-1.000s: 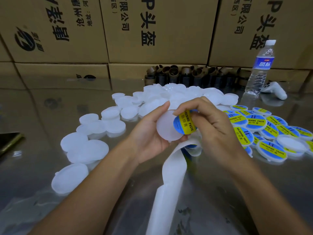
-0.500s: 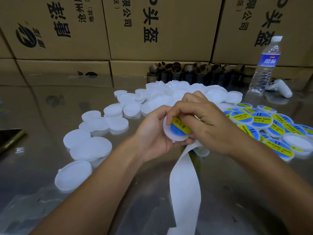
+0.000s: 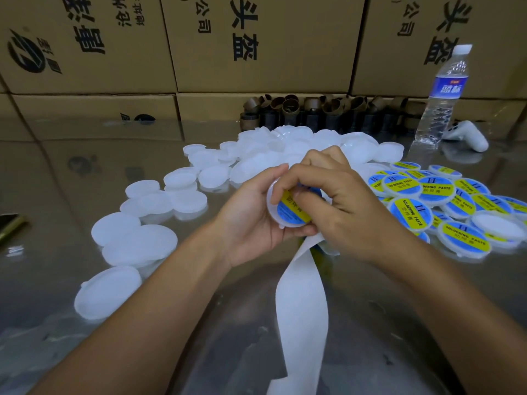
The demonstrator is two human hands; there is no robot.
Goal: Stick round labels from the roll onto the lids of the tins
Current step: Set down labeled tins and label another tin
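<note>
My left hand [image 3: 251, 220] grips a white round lid [image 3: 275, 213] by its edge, above the middle of the table. A blue and yellow round label [image 3: 291, 210] lies on the lid's face. My right hand [image 3: 336, 203] is curled over it, with thumb and forefinger pressing on the label. The white backing strip of the label roll [image 3: 302, 309] hangs from under my hands toward the near edge; the roll itself is hidden. Several unlabelled white lids [image 3: 139, 243] lie to the left and behind. Several labelled lids [image 3: 456, 206] are heaped on the right.
Stacked cardboard boxes [image 3: 256, 44] wall off the back. A row of dark tubes [image 3: 310, 109] stands before them. At the back right are a water bottle [image 3: 442, 95] and a white game controller [image 3: 467, 135]. A dark object [image 3: 10, 223] lies at the left edge of the shiny table [image 3: 71, 172].
The label, earlier held at the lid's edge by my right hand, now lies flat on the lid. My right fingers have closed over it and press it down.
</note>
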